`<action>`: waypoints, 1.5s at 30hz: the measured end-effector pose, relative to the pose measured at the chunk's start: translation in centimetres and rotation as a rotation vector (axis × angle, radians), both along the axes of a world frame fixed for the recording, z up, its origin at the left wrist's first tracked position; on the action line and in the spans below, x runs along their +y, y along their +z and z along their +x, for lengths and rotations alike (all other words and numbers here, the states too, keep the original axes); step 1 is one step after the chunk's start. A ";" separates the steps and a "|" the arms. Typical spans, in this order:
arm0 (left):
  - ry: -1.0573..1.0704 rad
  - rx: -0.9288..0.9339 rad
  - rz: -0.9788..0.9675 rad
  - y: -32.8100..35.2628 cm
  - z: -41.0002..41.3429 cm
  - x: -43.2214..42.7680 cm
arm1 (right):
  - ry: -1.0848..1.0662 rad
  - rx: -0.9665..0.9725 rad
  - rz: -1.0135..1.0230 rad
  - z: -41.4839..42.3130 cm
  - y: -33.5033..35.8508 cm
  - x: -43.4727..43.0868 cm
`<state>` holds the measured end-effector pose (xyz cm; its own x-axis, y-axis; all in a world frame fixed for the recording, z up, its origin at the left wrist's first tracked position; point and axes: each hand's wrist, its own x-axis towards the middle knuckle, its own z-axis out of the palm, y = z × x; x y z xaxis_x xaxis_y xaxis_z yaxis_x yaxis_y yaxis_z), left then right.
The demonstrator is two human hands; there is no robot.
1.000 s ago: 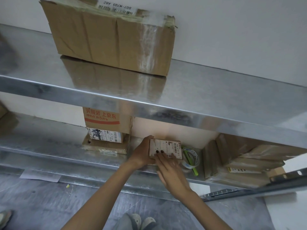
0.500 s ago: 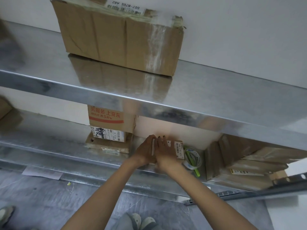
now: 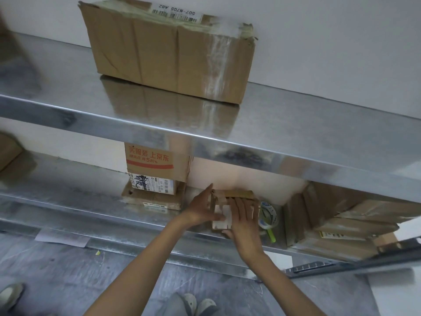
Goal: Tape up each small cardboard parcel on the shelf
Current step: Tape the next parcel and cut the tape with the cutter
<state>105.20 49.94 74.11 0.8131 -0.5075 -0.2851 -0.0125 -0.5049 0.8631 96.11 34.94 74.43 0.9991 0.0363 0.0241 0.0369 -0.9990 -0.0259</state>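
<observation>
A small cardboard parcel (image 3: pixel 222 215) with a white label lies on the lower steel shelf (image 3: pixel 91 201). My left hand (image 3: pixel 201 208) grips its left side, thumb on the label. My right hand (image 3: pixel 245 222) lies flat on top of it, fingers spread, thumb under its near edge. A roll of clear tape (image 3: pixel 268 216) on a dispenser with a green handle (image 3: pixel 271 234) rests on the shelf just right of the parcel. Left of it stands a printed carton (image 3: pixel 157 165) stacked on a flat parcel (image 3: pixel 155 198).
A large taped cardboard box (image 3: pixel 168 49) sits on the upper steel shelf (image 3: pixel 296 137). More cardboard boxes (image 3: pixel 341 220) fill the lower shelf at the right, and one box (image 3: pixel 9 151) shows at the far left. My shoes (image 3: pixel 198 304) are on the grey floor.
The parcel has been tipped toward me so its label faces up. My right hand has slid from its front onto its top. The camera has tilted slightly.
</observation>
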 end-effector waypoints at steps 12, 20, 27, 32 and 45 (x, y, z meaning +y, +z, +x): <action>-0.131 -0.231 0.158 -0.6 -1.2 -0.1 | 0.166 -0.095 -0.115 -0.6 0.0 1.9; -0.065 -0.223 0.065 -0.2 -1.9 -0.3 | 0.122 0.089 -0.103 1.2 1.7 3.0; 0.025 -0.241 0.033 -1.7 -3.6 0.4 | 0.189 0.131 -0.063 2.7 2.7 -0.1; 0.092 0.012 -0.024 -1.1 -3.2 0.0 | 0.230 0.005 0.007 2.2 2.1 -0.5; 0.115 0.104 0.028 -1.5 -1.8 0.0 | 0.131 0.074 -0.011 2.2 1.9 1.8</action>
<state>103.41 49.96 72.61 0.8307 -0.4038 -0.3832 0.1351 -0.5216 0.8424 98.31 36.73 76.33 0.9847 0.1667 -0.0503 0.1658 -0.9859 -0.0225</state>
